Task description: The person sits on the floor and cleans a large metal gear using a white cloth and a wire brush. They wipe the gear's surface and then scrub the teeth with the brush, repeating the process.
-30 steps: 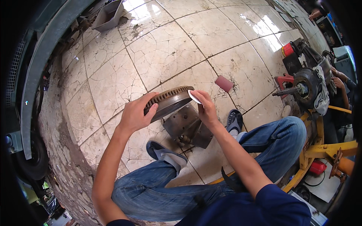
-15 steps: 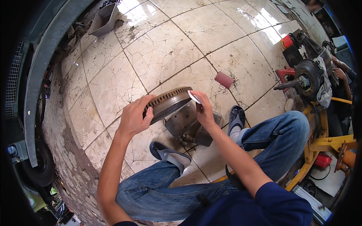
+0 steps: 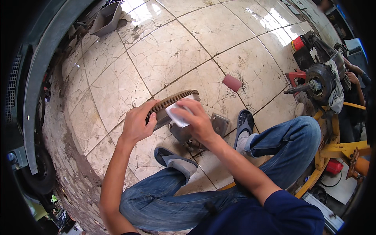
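Inside the floor's (image 3: 172,51) left edge, our left hand (image 3: 138,120) clasps a likely heavy gear's (image 3: 167,102) grippable-looking rim (image 3: 184,94), our right hand (image 3: 199,122) a white sheet (image 3: 177,119).

A mechanical workshop is indicated by the toothed metal wheel (image 3: 172,99), the machine part with a protruding shaft (image 3: 318,75), the yellow metal frame (image 3: 340,150), the black tyre (image 3: 46,179) and the stained, cracked tile floor (image 3: 176,51).

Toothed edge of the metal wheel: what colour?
The toothed edge is a dull, rusty brown; it shows best in the head view.
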{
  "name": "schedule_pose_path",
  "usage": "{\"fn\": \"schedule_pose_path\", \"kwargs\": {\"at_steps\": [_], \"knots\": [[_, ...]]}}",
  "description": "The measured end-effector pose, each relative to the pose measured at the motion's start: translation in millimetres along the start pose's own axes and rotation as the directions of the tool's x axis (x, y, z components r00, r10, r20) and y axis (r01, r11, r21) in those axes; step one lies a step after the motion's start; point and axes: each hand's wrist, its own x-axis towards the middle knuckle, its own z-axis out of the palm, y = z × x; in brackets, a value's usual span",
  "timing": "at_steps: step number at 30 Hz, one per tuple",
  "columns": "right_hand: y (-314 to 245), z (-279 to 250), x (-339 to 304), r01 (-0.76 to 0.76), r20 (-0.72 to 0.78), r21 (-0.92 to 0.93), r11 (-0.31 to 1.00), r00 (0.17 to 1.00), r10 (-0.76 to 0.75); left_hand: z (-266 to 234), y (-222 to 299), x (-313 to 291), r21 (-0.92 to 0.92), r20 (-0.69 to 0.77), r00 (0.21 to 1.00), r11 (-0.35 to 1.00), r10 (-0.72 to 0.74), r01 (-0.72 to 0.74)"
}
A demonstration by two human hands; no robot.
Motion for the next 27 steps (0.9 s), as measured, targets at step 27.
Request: {"fn": "schedule_pose_path", "kwargs": {"at_steps": [27], "knots": [[30,-29,8,-0.094,-0.302,-0.019,0.995,0.95,0.084,3,32,32,-0.113,0.125,0.986,0.986,-0.111,0.126]]}}
